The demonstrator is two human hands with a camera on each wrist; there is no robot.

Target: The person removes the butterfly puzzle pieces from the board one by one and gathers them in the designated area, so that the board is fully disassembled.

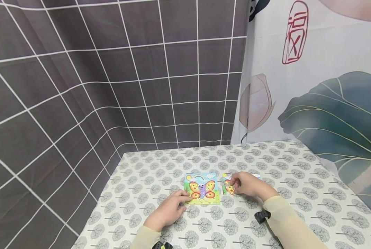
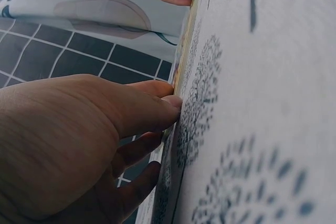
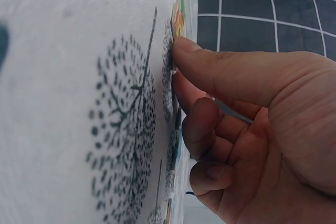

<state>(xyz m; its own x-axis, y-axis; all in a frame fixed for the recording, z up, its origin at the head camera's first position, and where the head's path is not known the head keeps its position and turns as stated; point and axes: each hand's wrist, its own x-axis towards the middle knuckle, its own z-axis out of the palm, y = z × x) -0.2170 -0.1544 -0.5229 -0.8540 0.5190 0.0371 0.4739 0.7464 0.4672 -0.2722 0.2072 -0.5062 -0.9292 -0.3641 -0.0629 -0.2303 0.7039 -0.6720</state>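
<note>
A square picture puzzle board (image 1: 207,178) with a butterfly, a rainbow and grass lies flat on the table. At its lower left corner my left hand (image 1: 171,207) rests with relaxed fingers; in the left wrist view the thumb (image 2: 165,114) and index finger touch the board's edge. To the right of the board lie loose puzzle pieces (image 1: 225,176) in similar colours. My right hand (image 1: 249,183) is over these, thumb and index finger pinching a puzzle piece (image 3: 180,22) at the table surface. The hand partly covers the pieces, so their outlines are hard to tell.
A cloth with grey tree prints covers the table (image 1: 160,166). Behind and to the left hangs a dark grid-patterned curtain (image 1: 173,86). A pale curtain (image 1: 266,41) with lotus prints hangs at the right. Each wrist wears a dark band (image 1: 262,216).
</note>
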